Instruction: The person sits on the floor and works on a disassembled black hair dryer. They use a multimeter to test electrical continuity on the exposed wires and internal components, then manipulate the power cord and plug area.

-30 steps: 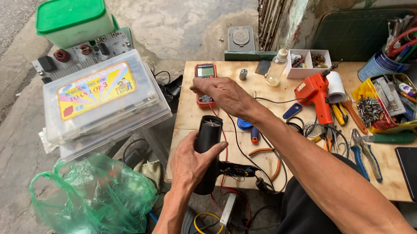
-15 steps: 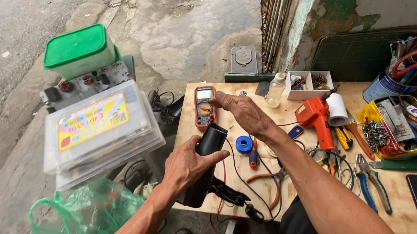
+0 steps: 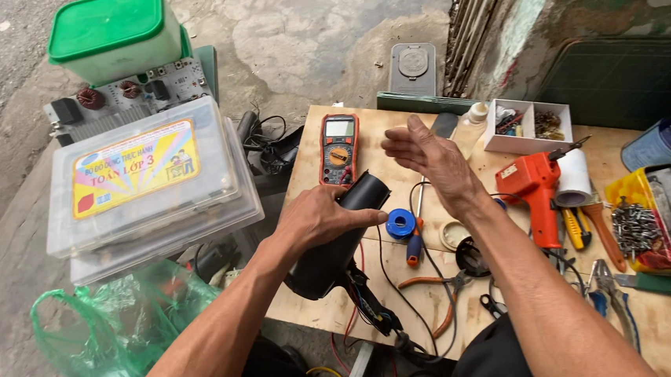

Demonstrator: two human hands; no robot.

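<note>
Forearms reach in from the lower edge over a pale plywood counter (image 3: 364,143) crowded with tools. Nearest, the left hand (image 3: 318,217) is wrapped around a black plastic tube-shaped appliance body (image 3: 339,239), tilted with its open round mouth up and away; black and red wires (image 3: 371,308) trail from its lower end over the counter's front edge. The casing looks rigid, smooth and fairly light, so it would probably handle best gripped around the barrel, as here, and not by the loose wires, which seem the delicate part. Just beyond the mouth lie a blue roll of tape (image 3: 401,224) and a blue-and-red-handled screwdriver (image 3: 416,242). The right hand (image 3: 428,154) hovers above the counter, fingers spread and slightly curled, holding nothing. Farther right sits an orange pistol-shaped soldering gun (image 3: 532,190); behind the hands lies a red-edged digital multimeter (image 3: 339,149). To the left, stacked clear plastic boxes (image 3: 147,190) stand above a green plastic bag (image 3: 118,337), with a green-lidded tub (image 3: 116,31) farthest off.
</note>
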